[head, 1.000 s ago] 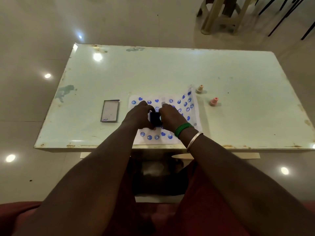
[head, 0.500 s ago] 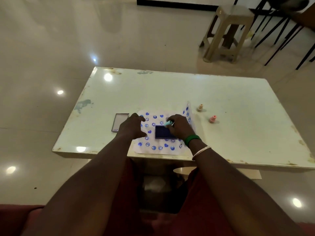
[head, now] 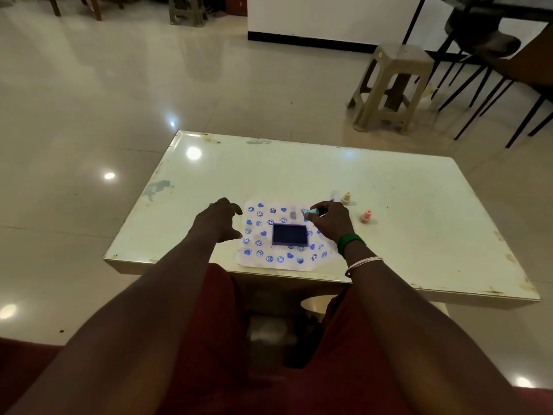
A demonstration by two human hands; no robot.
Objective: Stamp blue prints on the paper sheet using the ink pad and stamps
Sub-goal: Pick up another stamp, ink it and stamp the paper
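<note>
A: What do we get from the head view?

B: We see the ink pad [head: 289, 234] lying flat in the middle of the paper sheet [head: 254, 263], its dark face up. A second ago we had it lifted between both hands with the stamp pushed into it. Half a second ago it was already down on the sheet.

A: And our hands?

B: Our left hand [head: 220, 218] has let go and drawn off. It hovers at the sheet's left edge, fingers spread and loosely bent, holding nothing. Our right hand [head: 330, 220] pinches the teal stamp [head: 312, 211] between thumb and fingertips, over the sheet's far right part, just beyond the pad.

A: Is it printing yet?

B: We cannot tell whether its face touches the paper, because that end is too small to read.

A: So what does the change mean for us?

B: We judge the inking done and the stamp freshly loaded, so the next print is the step in hand. Blue prints [head: 259, 213], hearts and smiley faces, already ring the pad on every side. We seem well along, with few free spots left.

A: The other stamps?

B: The cream stamp [head: 346, 198] and the pink stamp [head: 365, 216] stand upright on the desk [head: 389, 205], right of the sheet and apart from each other.
</note>
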